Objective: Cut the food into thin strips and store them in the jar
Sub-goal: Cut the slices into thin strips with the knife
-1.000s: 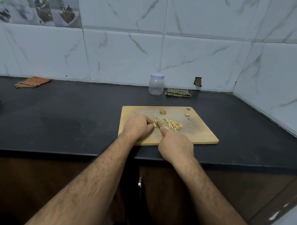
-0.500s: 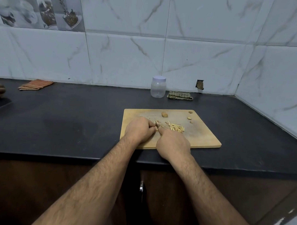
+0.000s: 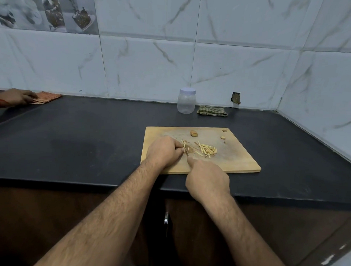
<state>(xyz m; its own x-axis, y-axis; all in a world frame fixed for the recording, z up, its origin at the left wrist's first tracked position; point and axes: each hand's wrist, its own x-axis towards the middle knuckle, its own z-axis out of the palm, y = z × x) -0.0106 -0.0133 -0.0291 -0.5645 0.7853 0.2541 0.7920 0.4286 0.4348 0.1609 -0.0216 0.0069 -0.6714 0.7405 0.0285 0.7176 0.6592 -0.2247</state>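
Left hand [image 3: 163,150] pins pale thin strips [image 3: 184,145] on the wooden cutting board [image 3: 237,157]; right hand [image 3: 208,178] clenched — apparently gripping a knife — near the black surface [image 3: 71,141] edge.

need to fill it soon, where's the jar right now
In the head view the clear plastic jar stands upright, lid on, at the back of the black counter against the tiled wall, beyond the cutting board, with a folded green cloth just to its right.
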